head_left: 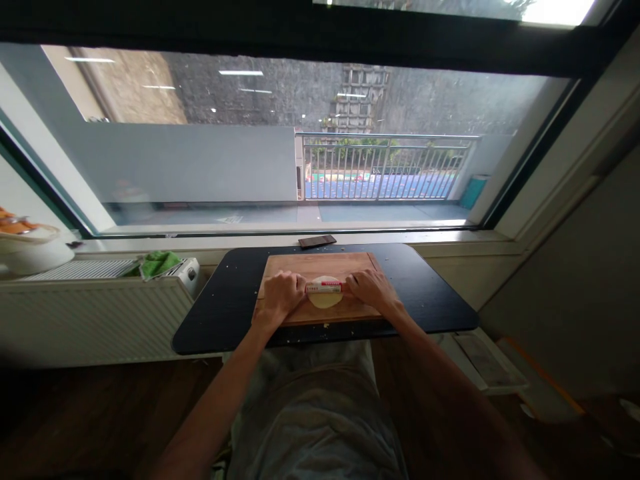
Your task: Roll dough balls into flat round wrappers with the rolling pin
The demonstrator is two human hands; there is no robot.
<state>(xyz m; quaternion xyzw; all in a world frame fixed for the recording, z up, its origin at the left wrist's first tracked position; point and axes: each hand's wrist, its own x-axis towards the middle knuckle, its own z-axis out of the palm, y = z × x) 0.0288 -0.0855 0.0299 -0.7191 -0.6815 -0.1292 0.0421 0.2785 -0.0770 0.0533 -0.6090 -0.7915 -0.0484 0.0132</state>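
A rolling pin [324, 287] with a red and white label lies across a flat, pale round of dough [325, 301]. The dough rests on a wooden cutting board [280, 265], and shows both above and below the pin. My left hand [285, 291] is closed around the pin's left end, and my right hand [371, 288] grips its right end. Fingers of both hands cover the handles, so the pin's ends are hidden.
Under the board is a dark table [430, 293] with small crumbs on it. A dark flat bar [317, 241] lies at its far edge by the window sill. To the left stands a white radiator [100, 320] with a green cloth [160, 264] on top.
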